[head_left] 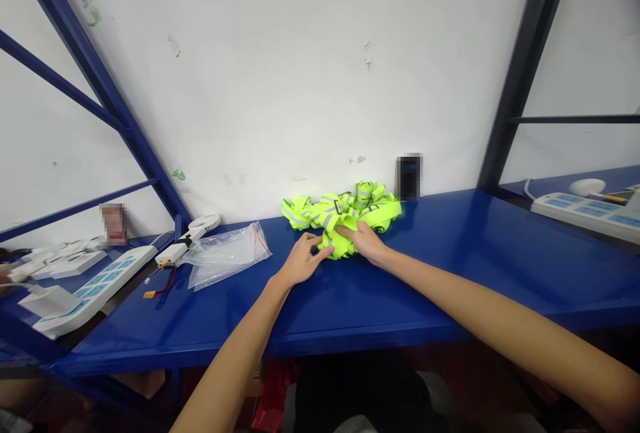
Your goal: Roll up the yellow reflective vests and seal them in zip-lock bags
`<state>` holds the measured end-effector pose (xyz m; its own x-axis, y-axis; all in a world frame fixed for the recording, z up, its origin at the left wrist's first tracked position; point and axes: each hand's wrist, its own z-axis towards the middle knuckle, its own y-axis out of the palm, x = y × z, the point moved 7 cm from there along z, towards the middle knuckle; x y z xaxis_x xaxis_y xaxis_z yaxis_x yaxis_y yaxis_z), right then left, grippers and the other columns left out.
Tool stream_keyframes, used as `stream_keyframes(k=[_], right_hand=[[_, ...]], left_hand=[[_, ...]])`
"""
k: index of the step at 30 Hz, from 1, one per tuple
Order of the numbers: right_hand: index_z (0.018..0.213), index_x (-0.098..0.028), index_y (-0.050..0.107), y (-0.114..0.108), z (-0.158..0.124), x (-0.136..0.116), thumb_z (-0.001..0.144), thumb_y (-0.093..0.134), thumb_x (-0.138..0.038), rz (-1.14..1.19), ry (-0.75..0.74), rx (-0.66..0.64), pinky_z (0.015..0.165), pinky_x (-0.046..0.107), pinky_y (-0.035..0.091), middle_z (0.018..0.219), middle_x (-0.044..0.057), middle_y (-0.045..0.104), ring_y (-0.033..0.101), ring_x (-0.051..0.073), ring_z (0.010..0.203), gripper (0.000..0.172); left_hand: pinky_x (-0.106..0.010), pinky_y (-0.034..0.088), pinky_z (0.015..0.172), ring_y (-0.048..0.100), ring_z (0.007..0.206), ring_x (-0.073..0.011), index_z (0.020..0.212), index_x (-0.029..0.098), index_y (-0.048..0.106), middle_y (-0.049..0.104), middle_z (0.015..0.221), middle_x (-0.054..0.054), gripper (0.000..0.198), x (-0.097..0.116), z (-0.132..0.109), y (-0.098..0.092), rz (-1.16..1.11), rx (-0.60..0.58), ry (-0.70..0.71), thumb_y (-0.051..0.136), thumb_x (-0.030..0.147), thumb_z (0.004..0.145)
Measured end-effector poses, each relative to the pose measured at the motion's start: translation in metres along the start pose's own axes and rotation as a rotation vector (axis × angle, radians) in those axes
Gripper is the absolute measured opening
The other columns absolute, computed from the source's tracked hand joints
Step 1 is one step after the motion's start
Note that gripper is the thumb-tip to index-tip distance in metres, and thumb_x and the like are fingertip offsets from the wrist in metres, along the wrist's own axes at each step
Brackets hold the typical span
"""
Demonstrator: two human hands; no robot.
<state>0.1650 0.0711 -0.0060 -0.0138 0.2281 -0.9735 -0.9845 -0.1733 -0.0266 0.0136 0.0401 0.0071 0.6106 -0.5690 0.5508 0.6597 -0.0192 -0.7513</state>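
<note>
Neon yellow-green reflective straps with grey stripes and black buckles lie in a loose pile by the wall. At the pile's front is a bunched strap. My left hand pinches its left side between thumb and fingers. From the right, my right hand closes over the same bunch, its fingertips partly hidden in the folds. Behind the hands, a rolled strap stands on the pile.
The blue table meets a white wall. Left of my hands lie a clear plastic zip bag, a small white fan and a yellow connector on wires. Power strips flank both sides. A dark blurred object stands behind.
</note>
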Motion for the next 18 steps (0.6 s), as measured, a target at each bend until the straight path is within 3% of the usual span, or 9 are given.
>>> stream_keyframes(k=[6,10,15,18], right_hand=[[0.08,-0.015,0.066,-0.005,0.009,0.011,0.07,0.068,-0.039,0.079,0.037,0.117,0.07,0.032,0.05,0.081,0.005,0.071,0.064,0.023,0.077,0.025],[0.08,-0.016,0.065,-0.008,0.013,0.015,0.066,0.069,-0.029,0.148,0.134,0.146,0.069,0.033,0.052,0.084,0.007,0.072,0.066,0.024,0.079,0.021],[0.079,-0.015,0.065,-0.009,0.013,0.021,0.061,0.07,-0.023,-0.018,0.204,0.091,0.063,0.031,0.052,0.08,0.007,0.071,0.065,0.024,0.075,0.02],[0.099,-0.015,0.064,-0.011,0.015,0.018,0.062,0.069,-0.026,-0.165,0.081,0.097,0.07,0.034,0.052,0.093,0.007,0.07,0.064,0.024,0.083,0.039]], left_hand=[[-0.031,0.045,0.079,0.055,0.092,-0.024,0.108,0.024,0.07,0.062,0.101,-0.008,0.041,-0.003,-0.004,0.002,-0.074,0.027,0.011,0.056,0.055,0.084],[-0.035,0.042,0.09,0.055,0.097,-0.0257,0.118,0.024,0.066,0.061,0.103,-0.008,0.047,-0.004,-0.012,0.002,-0.13,0.041,-0.006,0.061,0.054,0.081],[-0.038,0.036,0.101,0.052,0.106,-0.0262,0.112,0.022,0.068,0.057,0.111,-0.01,0.044,-0.001,-0.021,0.003,-0.176,0.002,-0.021,0.059,0.054,0.083],[-0.036,0.04,0.096,0.052,0.105,-0.0244,0.104,0.02,0.068,0.055,0.109,-0.009,0.043,-0.008,-0.016,0.003,-0.304,0.029,-0.115,0.059,0.056,0.081]])
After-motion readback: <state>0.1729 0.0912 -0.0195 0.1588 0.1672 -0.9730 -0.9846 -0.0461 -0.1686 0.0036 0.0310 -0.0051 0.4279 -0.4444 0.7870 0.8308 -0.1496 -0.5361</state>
